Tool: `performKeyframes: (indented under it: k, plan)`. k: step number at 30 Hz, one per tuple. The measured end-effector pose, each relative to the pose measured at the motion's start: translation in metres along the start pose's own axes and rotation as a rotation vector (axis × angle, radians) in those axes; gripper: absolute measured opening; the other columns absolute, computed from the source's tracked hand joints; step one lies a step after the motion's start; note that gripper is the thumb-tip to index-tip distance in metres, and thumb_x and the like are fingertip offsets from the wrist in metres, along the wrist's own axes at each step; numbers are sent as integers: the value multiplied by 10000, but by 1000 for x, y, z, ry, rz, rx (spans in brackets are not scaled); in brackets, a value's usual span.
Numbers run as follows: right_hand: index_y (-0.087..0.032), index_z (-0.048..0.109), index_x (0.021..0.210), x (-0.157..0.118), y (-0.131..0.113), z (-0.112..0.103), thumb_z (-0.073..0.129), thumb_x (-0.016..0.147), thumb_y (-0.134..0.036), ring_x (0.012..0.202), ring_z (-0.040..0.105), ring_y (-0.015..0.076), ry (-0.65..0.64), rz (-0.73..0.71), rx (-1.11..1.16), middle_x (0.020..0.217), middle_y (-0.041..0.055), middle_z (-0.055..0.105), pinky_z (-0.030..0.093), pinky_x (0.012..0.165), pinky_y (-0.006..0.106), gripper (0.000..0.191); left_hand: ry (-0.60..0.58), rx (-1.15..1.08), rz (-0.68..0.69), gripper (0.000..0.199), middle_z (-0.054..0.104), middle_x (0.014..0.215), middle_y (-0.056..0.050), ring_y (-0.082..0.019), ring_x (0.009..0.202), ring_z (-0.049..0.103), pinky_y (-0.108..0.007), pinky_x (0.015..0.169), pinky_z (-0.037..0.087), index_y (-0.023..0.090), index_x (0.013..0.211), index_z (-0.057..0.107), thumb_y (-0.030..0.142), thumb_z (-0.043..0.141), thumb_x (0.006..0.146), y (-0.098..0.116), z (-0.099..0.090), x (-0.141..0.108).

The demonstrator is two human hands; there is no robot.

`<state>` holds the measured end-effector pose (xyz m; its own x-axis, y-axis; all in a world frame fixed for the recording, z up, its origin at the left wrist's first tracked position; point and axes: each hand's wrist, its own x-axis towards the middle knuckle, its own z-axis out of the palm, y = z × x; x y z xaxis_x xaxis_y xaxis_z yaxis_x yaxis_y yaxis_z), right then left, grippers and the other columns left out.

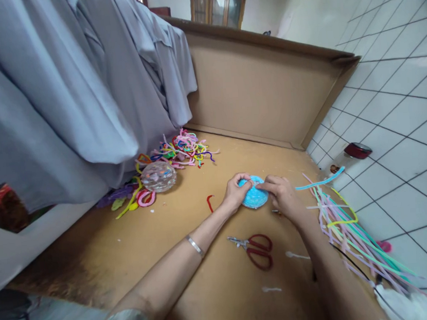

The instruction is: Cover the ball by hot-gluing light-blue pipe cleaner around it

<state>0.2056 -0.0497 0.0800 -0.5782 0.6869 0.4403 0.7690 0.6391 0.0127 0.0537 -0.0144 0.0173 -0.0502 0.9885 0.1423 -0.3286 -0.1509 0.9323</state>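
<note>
Two hands meet at the middle of the frame over a blue coiled disc (254, 196) that appears to be wound from fuzzy craft stems. The left hand (234, 192) cups its left edge, fingers closed against the rim, seemingly to steady the coil; the right hand (283, 194) pinches its right edge with fingers together, and the disc sits low over the tabletop (191, 259), though contact with the surface cannot be made out. Just below the hands lie red-handled scissors (256, 247), blades closed and within easy reach. A short red stem piece (209, 203) lies just left of the left hand. Along the right side of the frame a loose bundle of long pastel stems (346, 233) fans out beside the right forearm, close at hand as stock. Toward the upper left, a tangle of bent coloured stems (183, 150) lies near a clear bag of small pieces (158, 176), under hanging grey cloth (66, 92). A jar with a dark red lid (352, 152) lies on the tiled floor at right
</note>
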Motion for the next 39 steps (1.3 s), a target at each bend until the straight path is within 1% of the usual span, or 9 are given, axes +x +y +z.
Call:
performKeyframes:
  k: [4, 11, 17, 20, 25, 31, 36, 39]
  plan:
    - [-231, 719, 1028, -3, 3, 4, 416, 885, -99, 770, 530, 174, 18, 27, 62, 799, 64, 615, 315, 686, 293, 361, -17, -2, 6, 111, 663, 851, -12, -130, 793, 597, -230, 740, 457, 158, 744, 609, 176, 640, 639, 1, -1, -1]
    - [-230, 732, 1022, -1, 5, 6, 410, 875, -92, 755, 530, 173, 23, 5, 16, 789, 68, 612, 317, 674, 300, 380, -29, -40, -35, 118, 666, 858, -15, -127, 778, 590, -221, 710, 454, 157, 738, 605, 188, 642, 630, 5, -1, -1]
    - [-225, 733, 996, -3, 7, 8, 425, 846, -69, 770, 559, 168, 41, 37, 126, 795, 64, 619, 362, 696, 297, 377, -57, -61, -36, 142, 654, 837, -7, -124, 756, 577, -228, 712, 449, 159, 753, 605, 218, 649, 631, 5, -3, -2]
    - [-220, 737, 975, -3, 7, 7, 427, 847, -59, 772, 567, 169, 59, 37, 129, 804, 67, 629, 361, 703, 301, 372, -58, -61, -27, 148, 644, 835, -7, -121, 748, 568, -225, 703, 440, 160, 753, 602, 227, 651, 629, 3, -3, -1]
    - [-212, 738, 971, -2, 6, 5, 428, 834, -45, 778, 562, 177, 39, 25, 104, 809, 71, 625, 345, 687, 299, 378, -58, -16, 3, 136, 652, 879, -23, -136, 813, 586, -239, 763, 451, 160, 771, 602, 232, 645, 664, 1, -4, -1]
    - [-210, 734, 983, -4, 10, 8, 423, 836, -51, 782, 563, 172, 29, 42, 144, 807, 68, 622, 362, 703, 298, 379, -72, 79, 90, 176, 654, 1021, -63, -175, 953, 601, -285, 871, 464, 156, 840, 614, 278, 664, 723, -1, -5, -3]
    - [-220, 734, 993, -4, 9, 6, 420, 846, -59, 775, 568, 166, 31, 53, 162, 809, 63, 628, 368, 696, 295, 383, -90, 90, 97, 177, 655, 1015, -60, -174, 959, 596, -281, 884, 460, 158, 842, 613, 320, 623, 770, -3, -6, -4]
    - [-224, 735, 995, -4, 8, 6, 430, 850, -68, 770, 566, 163, 40, 51, 156, 813, 63, 629, 374, 697, 295, 372, -90, 89, 96, 212, 659, 1017, -59, -172, 958, 592, -275, 890, 457, 160, 852, 622, 364, 596, 798, -5, -7, -3]
